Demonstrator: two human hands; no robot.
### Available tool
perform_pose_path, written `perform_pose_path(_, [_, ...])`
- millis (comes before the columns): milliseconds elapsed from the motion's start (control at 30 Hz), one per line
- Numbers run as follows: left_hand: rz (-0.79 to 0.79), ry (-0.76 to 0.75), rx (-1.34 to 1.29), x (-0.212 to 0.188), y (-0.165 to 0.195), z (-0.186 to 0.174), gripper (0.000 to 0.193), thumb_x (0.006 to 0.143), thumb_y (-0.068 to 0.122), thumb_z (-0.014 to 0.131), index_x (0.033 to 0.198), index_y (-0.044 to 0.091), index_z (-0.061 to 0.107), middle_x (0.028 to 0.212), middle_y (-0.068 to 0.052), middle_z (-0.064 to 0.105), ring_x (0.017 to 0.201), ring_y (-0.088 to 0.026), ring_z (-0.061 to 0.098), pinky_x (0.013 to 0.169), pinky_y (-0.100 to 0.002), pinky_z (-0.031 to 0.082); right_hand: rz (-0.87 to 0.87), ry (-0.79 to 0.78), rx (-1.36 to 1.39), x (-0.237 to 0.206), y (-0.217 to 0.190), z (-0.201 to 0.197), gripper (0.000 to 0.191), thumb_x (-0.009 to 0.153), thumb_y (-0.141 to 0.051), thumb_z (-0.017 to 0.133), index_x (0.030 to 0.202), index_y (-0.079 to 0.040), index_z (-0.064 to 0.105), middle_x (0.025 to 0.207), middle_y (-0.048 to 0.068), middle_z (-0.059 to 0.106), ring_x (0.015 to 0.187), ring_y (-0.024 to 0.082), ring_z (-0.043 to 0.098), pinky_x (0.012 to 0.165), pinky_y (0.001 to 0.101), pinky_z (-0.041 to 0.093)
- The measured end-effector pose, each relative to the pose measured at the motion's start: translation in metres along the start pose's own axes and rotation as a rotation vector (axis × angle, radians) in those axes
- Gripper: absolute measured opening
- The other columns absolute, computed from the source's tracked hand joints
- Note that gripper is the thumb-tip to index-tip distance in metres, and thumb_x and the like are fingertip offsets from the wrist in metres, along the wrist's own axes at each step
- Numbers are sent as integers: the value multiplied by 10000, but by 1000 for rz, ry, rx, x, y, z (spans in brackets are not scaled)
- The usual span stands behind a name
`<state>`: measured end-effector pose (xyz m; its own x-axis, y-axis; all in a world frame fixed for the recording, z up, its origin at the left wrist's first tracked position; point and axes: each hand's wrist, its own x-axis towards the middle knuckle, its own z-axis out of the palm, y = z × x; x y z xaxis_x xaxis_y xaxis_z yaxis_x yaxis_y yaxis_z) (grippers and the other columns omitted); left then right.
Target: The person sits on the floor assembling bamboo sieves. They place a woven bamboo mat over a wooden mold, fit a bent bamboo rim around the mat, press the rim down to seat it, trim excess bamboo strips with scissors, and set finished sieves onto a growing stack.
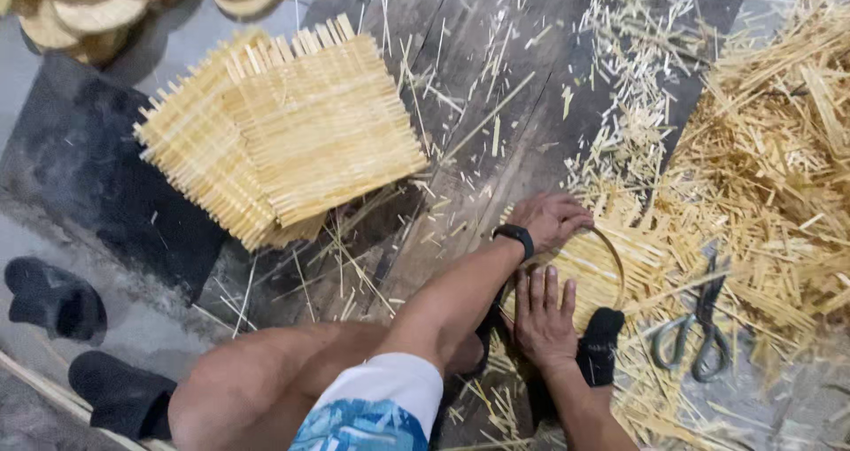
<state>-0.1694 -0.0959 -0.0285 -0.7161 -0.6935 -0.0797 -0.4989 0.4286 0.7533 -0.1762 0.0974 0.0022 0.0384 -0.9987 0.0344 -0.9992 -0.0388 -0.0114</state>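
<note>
A stack of square woven mats (292,132) lies on the floor (478,88) to the left. My left hand (553,218) presses fingers-down on a round woven mat (595,269); my right hand (542,314) lies flat, fingers together, on its near edge. Scissors (699,323) rest just right.

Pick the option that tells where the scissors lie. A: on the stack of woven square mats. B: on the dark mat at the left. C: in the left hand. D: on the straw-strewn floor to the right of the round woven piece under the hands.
D: the scissors lie on the strewn straw, right of the round woven piece that both hands press, and neither hand touches them.
</note>
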Motion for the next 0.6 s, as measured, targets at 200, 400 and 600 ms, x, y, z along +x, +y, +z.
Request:
perform_pose_path(200, [166, -7, 115, 10, -10, 8, 331, 977, 508, 548, 1078, 314, 796, 1328, -23, 660, 1223, -269, 562, 1023, -431, 441, 133, -202, 335, 15, 50, -44, 564, 847, -504, 690, 1276, -145, 618, 1323, 125, 599, 1276, 319, 529, 1042, 519, 402])
perform_pose_path(400, [67, -145, 6, 12, -17, 21, 379, 1007, 479, 504, 1121, 229, 766, 1075, -72, 748, 991, -316, 687, 851, -450, 540, 549, 313, 711, 50, 128, -11, 206, 1004, -145, 663, 1150, -46, 770, 1028, 165, 746, 949, 342, 721, 849, 417, 557])
perform_pose_path(600, [-260, -231, -201, 16, -14, 26, 377, 916, 489, 671, 878, 131, 781, 729, -81, 715, 670, -205, 655, 642, -372, 516, 752, 171, 1158, 33, 151, 44, 206, 1010, -167, 648, 1055, 0, 761, 821, 139, 739, 749, 325, 687, 705, 390, 542])
